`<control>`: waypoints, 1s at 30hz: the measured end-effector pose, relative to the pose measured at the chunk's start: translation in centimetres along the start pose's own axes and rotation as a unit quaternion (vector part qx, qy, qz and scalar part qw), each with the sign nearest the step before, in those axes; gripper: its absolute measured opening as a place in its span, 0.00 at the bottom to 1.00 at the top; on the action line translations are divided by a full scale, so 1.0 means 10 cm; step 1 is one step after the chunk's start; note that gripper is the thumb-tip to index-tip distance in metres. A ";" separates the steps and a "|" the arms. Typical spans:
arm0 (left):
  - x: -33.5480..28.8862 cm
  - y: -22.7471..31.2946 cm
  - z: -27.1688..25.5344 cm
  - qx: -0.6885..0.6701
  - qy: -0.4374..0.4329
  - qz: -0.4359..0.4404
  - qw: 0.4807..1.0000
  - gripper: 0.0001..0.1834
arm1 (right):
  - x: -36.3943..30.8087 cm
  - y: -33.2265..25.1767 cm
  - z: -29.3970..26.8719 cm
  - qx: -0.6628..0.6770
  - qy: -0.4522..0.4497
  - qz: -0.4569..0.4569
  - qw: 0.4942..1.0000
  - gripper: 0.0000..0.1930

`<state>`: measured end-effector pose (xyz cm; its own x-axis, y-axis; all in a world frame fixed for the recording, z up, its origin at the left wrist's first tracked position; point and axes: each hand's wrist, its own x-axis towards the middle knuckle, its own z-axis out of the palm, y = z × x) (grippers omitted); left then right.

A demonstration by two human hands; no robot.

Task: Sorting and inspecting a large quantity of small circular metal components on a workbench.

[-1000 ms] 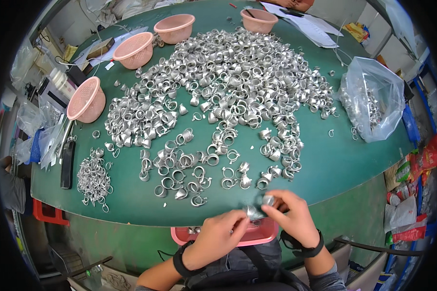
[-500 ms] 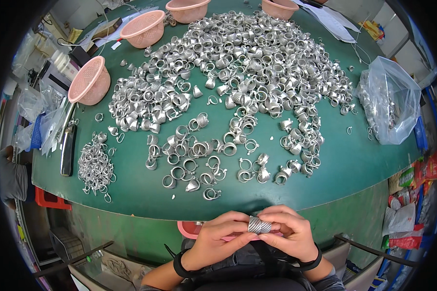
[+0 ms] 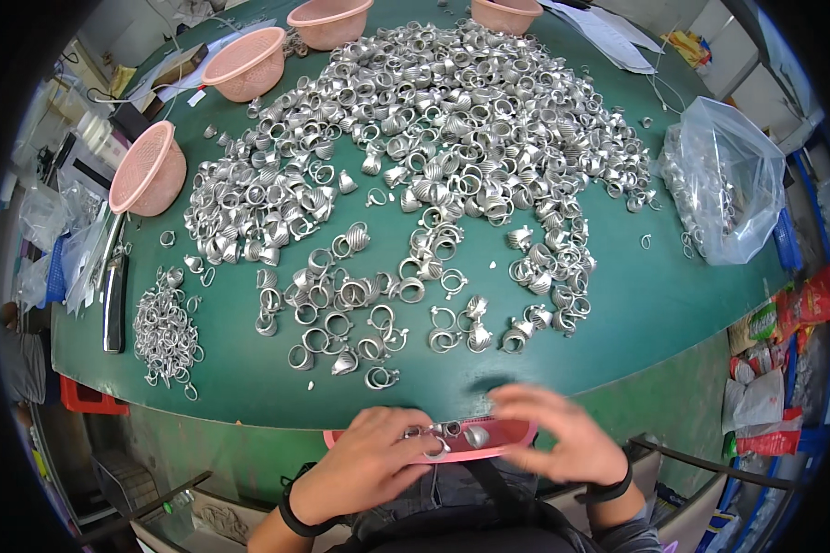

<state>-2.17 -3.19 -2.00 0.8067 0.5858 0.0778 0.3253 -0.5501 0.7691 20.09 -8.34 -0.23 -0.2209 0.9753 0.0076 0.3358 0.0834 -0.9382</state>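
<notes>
Close to my body, my left hand is closed, its thumb and fingers around a silvery metal ring. My right hand is apart from it on the right, fingers spread and slightly blurred, with nothing in them. Between the hands, partly under them, is a pink basket just below the table's front edge. A ribbed silver ring lies in it, and other metal pieces show by my left fingertips. Across the green table spreads a big heap of ribbed silver rings.
A small pile of thin rings lies at the left, beside a black-handled tool. Pink baskets stand along the far left and back. At the right is a clear plastic bag with metal pieces. Papers lie at the back.
My hands have come apart; before, they held a ribbed ring piece together. The right hand has opened. The pink basket shows more, and the view has shifted a little.
</notes>
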 end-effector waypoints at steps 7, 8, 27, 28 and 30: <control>0.43 0.20 0.20 0.051 0.091 -0.071 0.992 0.12 | 0.36 0.16 -0.13 -0.270 0.166 0.046 0.948 0.08; 0.50 0.19 0.28 0.086 0.122 -0.058 0.987 0.12 | 0.39 0.18 -0.13 -0.315 0.152 0.008 0.937 0.07; 0.76 0.22 0.61 0.237 0.147 -0.118 0.953 0.06 | -0.06 0.23 -0.17 -0.263 0.168 0.038 0.949 0.15; 0.76 0.22 0.62 0.239 0.146 -0.118 0.953 0.06 | -0.06 0.27 -0.15 -0.265 0.147 0.046 0.952 0.16; 0.77 0.21 0.66 0.241 0.163 -0.128 0.948 0.07 | -0.06 0.35 -0.13 -0.256 0.140 0.039 0.956 0.18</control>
<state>7.99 -3.76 -3.94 0.5010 0.8467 0.1790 0.7414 -0.5266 0.4161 22.60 -8.39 -3.06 0.0531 0.9931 0.1044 0.7606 0.0276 -0.6486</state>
